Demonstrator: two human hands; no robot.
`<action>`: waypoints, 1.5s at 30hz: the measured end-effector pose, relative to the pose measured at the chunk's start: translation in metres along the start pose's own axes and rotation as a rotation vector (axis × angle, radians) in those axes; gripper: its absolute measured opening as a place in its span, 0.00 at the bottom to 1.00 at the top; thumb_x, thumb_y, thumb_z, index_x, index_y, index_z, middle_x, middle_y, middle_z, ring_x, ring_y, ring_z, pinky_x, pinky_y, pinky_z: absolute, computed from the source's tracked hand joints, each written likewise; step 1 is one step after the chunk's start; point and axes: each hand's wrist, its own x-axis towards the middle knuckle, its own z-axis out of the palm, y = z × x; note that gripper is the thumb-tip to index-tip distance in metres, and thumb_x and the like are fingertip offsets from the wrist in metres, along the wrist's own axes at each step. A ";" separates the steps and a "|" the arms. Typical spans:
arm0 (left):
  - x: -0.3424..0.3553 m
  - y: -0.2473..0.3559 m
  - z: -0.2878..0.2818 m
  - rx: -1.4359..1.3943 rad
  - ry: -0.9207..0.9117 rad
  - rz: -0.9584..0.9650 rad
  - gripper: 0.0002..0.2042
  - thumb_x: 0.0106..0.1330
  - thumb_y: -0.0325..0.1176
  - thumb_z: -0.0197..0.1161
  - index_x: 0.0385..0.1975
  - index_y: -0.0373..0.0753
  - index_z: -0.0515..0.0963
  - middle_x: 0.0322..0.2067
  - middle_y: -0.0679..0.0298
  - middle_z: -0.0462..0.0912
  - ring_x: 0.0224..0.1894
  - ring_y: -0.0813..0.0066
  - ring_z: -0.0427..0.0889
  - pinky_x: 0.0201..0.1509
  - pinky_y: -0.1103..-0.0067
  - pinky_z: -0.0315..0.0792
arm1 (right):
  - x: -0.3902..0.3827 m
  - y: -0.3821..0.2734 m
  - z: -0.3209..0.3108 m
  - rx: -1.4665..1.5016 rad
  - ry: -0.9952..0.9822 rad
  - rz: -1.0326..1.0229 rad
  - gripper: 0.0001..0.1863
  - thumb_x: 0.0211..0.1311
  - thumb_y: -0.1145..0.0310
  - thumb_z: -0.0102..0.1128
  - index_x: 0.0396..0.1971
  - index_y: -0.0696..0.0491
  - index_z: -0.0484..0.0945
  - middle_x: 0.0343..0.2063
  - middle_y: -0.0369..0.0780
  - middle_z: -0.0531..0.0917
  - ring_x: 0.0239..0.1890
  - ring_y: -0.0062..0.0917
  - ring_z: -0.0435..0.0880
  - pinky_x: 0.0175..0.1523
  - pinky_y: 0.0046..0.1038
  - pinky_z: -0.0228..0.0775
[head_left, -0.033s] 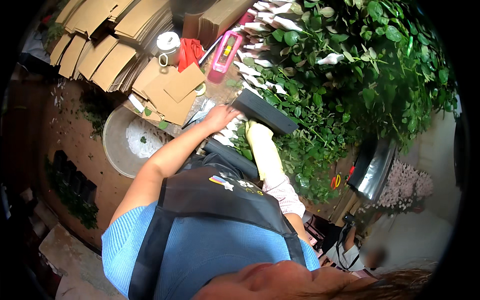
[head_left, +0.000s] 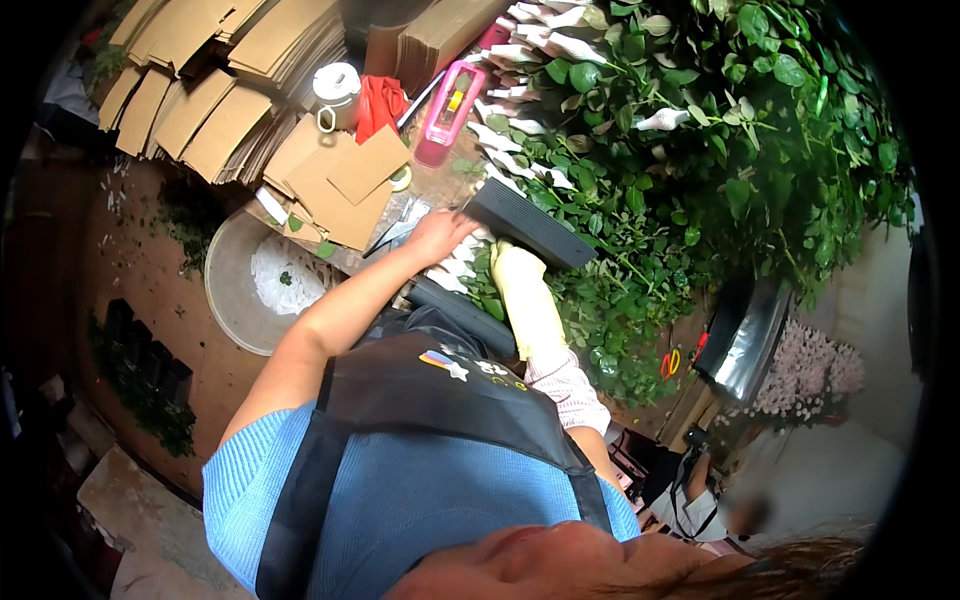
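Note:
My bare left hand [head_left: 438, 238] reaches to the near left end of a black ribbed board [head_left: 530, 222]. Its fingers are curled together above white-sleeved flower buds [head_left: 455, 270]; what they pinch, if anything, is hidden. My right hand [head_left: 512, 258], in a pale yellow glove, lies against the near side of the board among green leaves. Its fingers are out of sight, so their grip does not show. The buds lie in a row between this tilted board and a second black board [head_left: 460, 312] close to my apron.
Leafy stems [head_left: 640, 190] heap up right of the board. Brown cardboard sheets [head_left: 335, 185], a lidded white mug [head_left: 337, 95] and a pink tape dispenser [head_left: 452, 110] sit farther off. A round bin [head_left: 228, 305] holds white scraps. Orange-handled scissors [head_left: 671, 363] lie at right.

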 end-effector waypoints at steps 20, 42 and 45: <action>-0.010 -0.011 0.007 0.040 0.083 -0.171 0.19 0.71 0.48 0.59 0.36 0.36 0.82 0.36 0.48 0.86 0.42 0.47 0.84 0.45 0.63 0.76 | -0.001 0.001 0.009 -0.013 0.021 0.051 0.21 0.72 0.49 0.51 0.54 0.46 0.79 0.42 0.47 0.88 0.48 0.41 0.86 0.56 0.42 0.76; -0.023 -0.052 -0.057 -0.470 0.119 -0.314 0.11 0.68 0.38 0.66 0.30 0.35 0.84 0.21 0.69 0.80 0.24 0.83 0.75 0.29 0.80 0.69 | -0.004 0.008 -0.001 0.139 -0.073 -0.039 0.30 0.53 0.61 0.74 0.56 0.56 0.78 0.51 0.46 0.85 0.55 0.38 0.85 0.59 0.40 0.76; -0.028 -0.027 -0.067 -0.121 -0.181 -0.203 0.07 0.62 0.33 0.65 0.30 0.35 0.80 0.22 0.65 0.82 0.26 0.78 0.80 0.31 0.77 0.73 | -0.003 0.012 -0.007 0.121 -0.189 -0.080 0.33 0.53 0.60 0.75 0.58 0.56 0.76 0.51 0.46 0.85 0.55 0.38 0.85 0.58 0.40 0.76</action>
